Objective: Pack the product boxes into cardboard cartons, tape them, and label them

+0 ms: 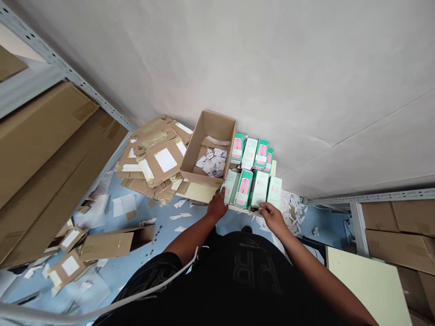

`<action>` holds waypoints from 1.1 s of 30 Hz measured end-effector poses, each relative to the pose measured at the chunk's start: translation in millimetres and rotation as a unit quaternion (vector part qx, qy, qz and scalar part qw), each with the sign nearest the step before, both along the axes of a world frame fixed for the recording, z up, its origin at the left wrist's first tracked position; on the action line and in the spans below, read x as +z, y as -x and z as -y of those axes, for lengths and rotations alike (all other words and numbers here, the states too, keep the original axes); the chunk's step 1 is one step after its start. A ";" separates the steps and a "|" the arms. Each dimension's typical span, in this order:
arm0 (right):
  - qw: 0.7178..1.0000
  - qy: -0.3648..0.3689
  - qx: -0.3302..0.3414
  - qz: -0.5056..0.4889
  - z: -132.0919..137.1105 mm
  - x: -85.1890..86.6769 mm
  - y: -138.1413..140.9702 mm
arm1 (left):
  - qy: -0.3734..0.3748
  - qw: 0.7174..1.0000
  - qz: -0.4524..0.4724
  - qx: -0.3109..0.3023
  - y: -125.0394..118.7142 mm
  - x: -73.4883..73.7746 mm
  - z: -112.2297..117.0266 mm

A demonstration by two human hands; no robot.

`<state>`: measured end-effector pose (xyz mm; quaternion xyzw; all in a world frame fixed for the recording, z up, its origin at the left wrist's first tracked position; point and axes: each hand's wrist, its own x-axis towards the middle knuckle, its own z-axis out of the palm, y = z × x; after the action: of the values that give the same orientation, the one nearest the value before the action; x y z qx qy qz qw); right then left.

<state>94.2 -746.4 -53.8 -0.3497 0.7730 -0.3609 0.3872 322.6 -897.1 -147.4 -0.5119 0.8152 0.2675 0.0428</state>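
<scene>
Two rows of small cartons stand on a narrow pale tabletop (197, 192) by the wall. Some are green with a pink panel, like this green carton (244, 190); others are whitish. My left hand (218, 206) is at the front left of the group, its fingers curled at the edge of a pale green carton (229, 184). My right hand (273, 217) has its thumb and fingertips together at the lower end of a white carton (260, 185). What lies between those fingertips is too small to make out. An open cardboard box (190, 163) with crumpled paper scraps (214, 162) inside stands to the left.
Flattened cardboard pieces (158, 160) are heaped left of the open box. Torn boxes and paper litter the blue floor (136, 222). Shelving with large cartons (57, 149) rises at left, and more boxes (401, 244) at right. A white cable (149, 290) crosses my front.
</scene>
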 end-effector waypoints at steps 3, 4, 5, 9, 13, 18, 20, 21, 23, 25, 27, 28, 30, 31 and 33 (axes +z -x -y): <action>1.000 -0.003 0.009 0.012 2.7 -4.5 1.6 | -0.010 1.000 -0.020 0.013 -1.9 4.8 0.3; 1.000 -0.004 0.012 0.015 3.8 -5.5 1.9 | -0.011 0.999 -0.026 0.015 -2.2 7.0 -0.4; 1.000 -0.005 0.013 0.017 5.0 -6.3 2.0 | -0.010 0.999 -0.031 0.018 -2.5 9.5 -1.7; 1.000 -0.005 0.012 0.027 9.6 -7.9 -0.3 | 0.002 0.998 -0.053 0.040 -5.7 21.0 -10.6; 0.999 -0.005 0.022 0.038 12.8 -10.3 -1.9 | -0.008 0.994 -0.090 0.061 -13.9 32.6 -21.2; 0.998 -0.011 0.049 0.028 15.6 -17.3 2.0 | -0.012 0.988 -0.136 0.074 -22.0 41.9 -32.7; 0.998 -0.016 0.052 0.025 17.0 -21.0 2.3 | -0.008 0.986 -0.148 0.077 -23.4 45.5 -37.8; 0.998 -0.018 0.053 0.025 17.7 -22.8 1.8 | -0.007 0.985 -0.155 0.079 -24.1 47.6 -40.6; 0.998 -0.018 0.056 0.025 19.0 -25.8 0.3 | -0.006 0.981 -0.173 0.084 -26.4 52.5 -46.5; 0.998 -0.016 0.062 0.025 20.1 -27.6 -1.3 | -0.005 0.975 -0.205 0.089 -30.0 58.1 -52.2; 0.997 -0.009 0.069 0.028 20.9 -28.1 -1.9 | -0.007 0.963 -0.246 0.105 -34.3 64.3 -57.2; 0.997 -0.005 0.073 0.030 21.2 -27.9 -1.7 | -0.012 0.956 -0.269 0.118 -36.1 67.7 -59.4; 0.996 -0.001 0.083 0.038 21.9 -26.4 -0.3 | -0.041 0.933 -0.324 0.150 -38.3 75.8 -63.7; 0.995 -0.001 0.089 0.045 22.4 -25.0 0.7 | -0.067 0.917 -0.356 0.169 -38.3 80.9 -66.0; 0.992 -0.005 0.097 0.077 23.9 -20.2 3.1 | -0.139 0.875 -0.417 0.204 -36.1 93.7 -71.7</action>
<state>91.1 -770.3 -74.0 -0.3925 0.7052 -0.3430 0.4806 358.8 -825.5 -53.7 -0.4967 0.5897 0.5692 -0.2856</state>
